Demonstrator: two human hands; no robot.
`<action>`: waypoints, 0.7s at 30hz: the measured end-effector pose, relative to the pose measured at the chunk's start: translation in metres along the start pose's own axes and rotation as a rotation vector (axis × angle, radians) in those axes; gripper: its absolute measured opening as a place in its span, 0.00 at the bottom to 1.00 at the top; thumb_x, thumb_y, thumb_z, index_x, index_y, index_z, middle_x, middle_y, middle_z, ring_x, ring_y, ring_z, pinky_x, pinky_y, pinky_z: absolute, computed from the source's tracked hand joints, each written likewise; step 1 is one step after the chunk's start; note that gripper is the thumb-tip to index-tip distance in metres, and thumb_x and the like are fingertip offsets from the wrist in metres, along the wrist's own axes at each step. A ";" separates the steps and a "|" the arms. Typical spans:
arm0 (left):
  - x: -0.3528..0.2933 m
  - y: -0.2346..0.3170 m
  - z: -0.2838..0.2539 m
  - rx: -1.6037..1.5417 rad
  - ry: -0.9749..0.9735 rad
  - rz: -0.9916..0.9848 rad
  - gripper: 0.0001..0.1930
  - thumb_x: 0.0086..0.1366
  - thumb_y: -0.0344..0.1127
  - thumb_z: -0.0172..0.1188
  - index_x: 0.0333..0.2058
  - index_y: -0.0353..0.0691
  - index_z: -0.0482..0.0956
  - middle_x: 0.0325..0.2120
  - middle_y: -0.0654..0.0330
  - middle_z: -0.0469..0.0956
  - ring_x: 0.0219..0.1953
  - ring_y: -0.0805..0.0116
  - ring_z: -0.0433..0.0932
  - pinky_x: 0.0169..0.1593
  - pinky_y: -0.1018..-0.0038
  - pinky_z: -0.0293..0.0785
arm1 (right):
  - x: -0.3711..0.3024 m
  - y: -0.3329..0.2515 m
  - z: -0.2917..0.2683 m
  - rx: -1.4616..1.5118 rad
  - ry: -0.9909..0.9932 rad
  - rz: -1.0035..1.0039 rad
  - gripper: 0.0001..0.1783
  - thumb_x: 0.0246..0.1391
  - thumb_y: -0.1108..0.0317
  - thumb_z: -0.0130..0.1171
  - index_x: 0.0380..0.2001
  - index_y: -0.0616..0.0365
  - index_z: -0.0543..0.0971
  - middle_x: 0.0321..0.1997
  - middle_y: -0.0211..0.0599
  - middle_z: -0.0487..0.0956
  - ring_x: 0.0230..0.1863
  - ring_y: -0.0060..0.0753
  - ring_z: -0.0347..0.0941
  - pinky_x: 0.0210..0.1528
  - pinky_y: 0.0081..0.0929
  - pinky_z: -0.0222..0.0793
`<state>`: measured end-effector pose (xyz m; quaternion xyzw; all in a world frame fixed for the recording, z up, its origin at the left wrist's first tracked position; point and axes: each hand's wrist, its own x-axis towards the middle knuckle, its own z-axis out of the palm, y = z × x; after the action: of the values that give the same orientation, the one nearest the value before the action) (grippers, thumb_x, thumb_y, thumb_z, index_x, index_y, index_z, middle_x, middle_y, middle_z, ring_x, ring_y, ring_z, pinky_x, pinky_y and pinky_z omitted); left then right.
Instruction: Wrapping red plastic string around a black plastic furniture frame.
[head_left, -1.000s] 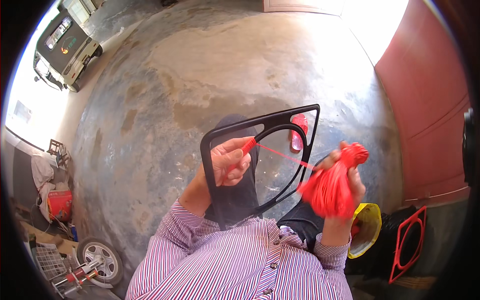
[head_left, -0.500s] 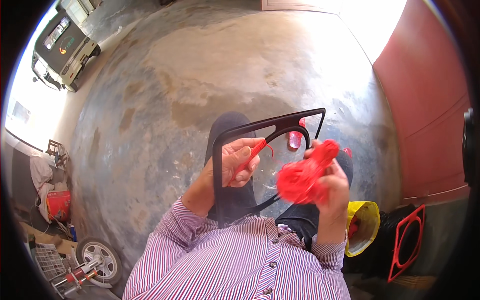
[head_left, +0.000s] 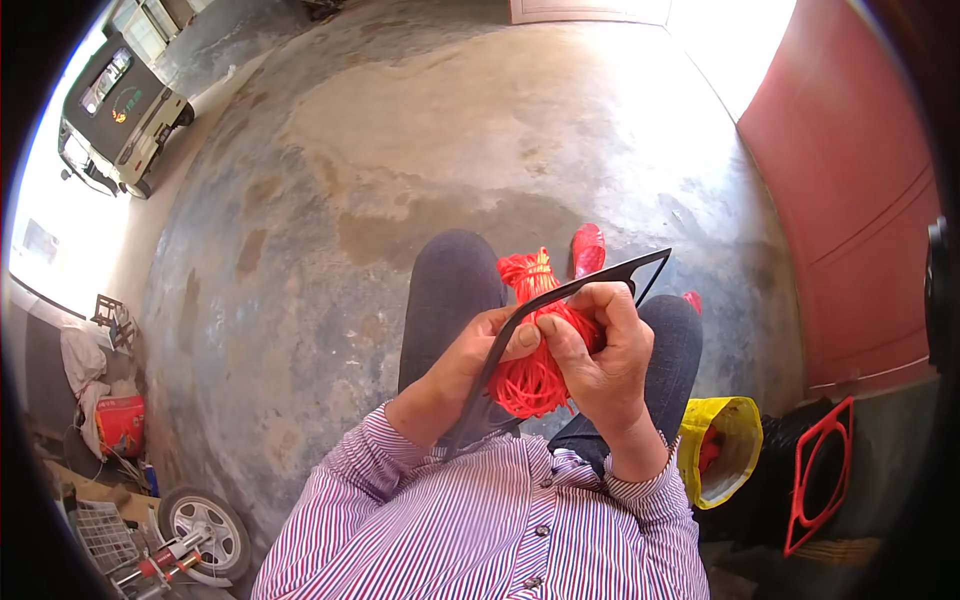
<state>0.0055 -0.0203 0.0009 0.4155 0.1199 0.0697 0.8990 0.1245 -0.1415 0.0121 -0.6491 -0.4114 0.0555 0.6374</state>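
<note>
My left hand [head_left: 475,355] is closed on a black frame [head_left: 640,265], which is tilted nearly edge-on; its fingertips are partly hidden behind the frame. A bundle of red cord [head_left: 530,385], tied near its upper end, lies against the frame between my hands. My right hand [head_left: 605,350] is closed on the red cord, with the thumb pressed toward the left thumb and the fingers curled by the frame's upper bar. The red-wrapped part of the frame is hidden by my hands and the bundle.
To my right stand a yellow bag [head_left: 740,455] with red material inside and a red frame [head_left: 820,475] by dark items. My red shoe [head_left: 588,250] is beyond my knees. A wheel [head_left: 205,530] lies lower left; a three-wheeled vehicle [head_left: 125,115] is far left.
My right hand has brought the cord bundle left, up to the frame and next to my left hand. The frame has turned from facing me to nearly edge-on.
</note>
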 end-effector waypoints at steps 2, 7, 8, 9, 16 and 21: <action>-0.002 0.001 0.001 -0.006 -0.032 0.006 0.25 0.65 0.41 0.63 0.55 0.31 0.73 0.49 0.55 0.79 0.51 0.68 0.78 0.57 0.71 0.72 | -0.002 0.002 -0.011 0.322 -0.089 0.116 0.12 0.50 0.75 0.66 0.38 0.67 0.78 0.32 0.39 0.81 0.33 0.25 0.79 0.37 0.21 0.73; -0.014 0.007 0.001 -0.097 -0.001 0.007 0.34 0.61 0.41 0.63 0.60 0.24 0.67 0.55 0.44 0.75 0.55 0.56 0.77 0.62 0.62 0.70 | -0.020 0.047 -0.028 0.872 0.071 0.324 0.11 0.55 0.70 0.55 0.36 0.66 0.81 0.35 0.40 0.80 0.38 0.30 0.76 0.43 0.21 0.71; -0.020 0.010 0.007 -0.032 -0.014 0.037 0.34 0.61 0.41 0.63 0.60 0.24 0.66 0.55 0.44 0.74 0.56 0.55 0.76 0.62 0.61 0.70 | -0.020 0.055 -0.032 0.930 0.030 0.424 0.18 0.55 0.64 0.57 0.44 0.68 0.79 0.40 0.43 0.81 0.42 0.32 0.76 0.47 0.27 0.72; -0.017 0.006 0.001 -0.226 -0.080 -0.030 0.33 0.61 0.40 0.62 0.60 0.23 0.66 0.56 0.43 0.74 0.56 0.55 0.76 0.63 0.60 0.69 | -0.023 0.060 -0.031 1.059 -0.046 0.523 0.22 0.55 0.61 0.58 0.47 0.69 0.77 0.43 0.45 0.80 0.44 0.33 0.77 0.48 0.29 0.72; -0.013 -0.026 0.011 -0.635 -0.298 -0.004 0.26 0.69 0.35 0.53 0.62 0.30 0.63 0.55 0.51 0.74 0.56 0.62 0.75 0.64 0.67 0.65 | -0.012 0.040 0.005 1.587 -0.611 0.562 0.38 0.55 0.51 0.59 0.59 0.72 0.67 0.58 0.61 0.73 0.57 0.47 0.75 0.63 0.43 0.68; -0.025 -0.005 0.021 -0.415 -0.118 -0.091 0.38 0.71 0.64 0.40 0.61 0.34 0.65 0.45 0.55 0.75 0.41 0.66 0.77 0.44 0.73 0.74 | -0.004 0.063 0.000 1.806 -0.208 0.677 0.31 0.58 0.54 0.55 0.56 0.69 0.70 0.58 0.55 0.74 0.57 0.50 0.74 0.63 0.47 0.67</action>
<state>-0.0125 -0.0450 0.0140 0.2191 0.0688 0.0279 0.9729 0.1507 -0.1343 -0.0446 0.0088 -0.0595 0.5884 0.8063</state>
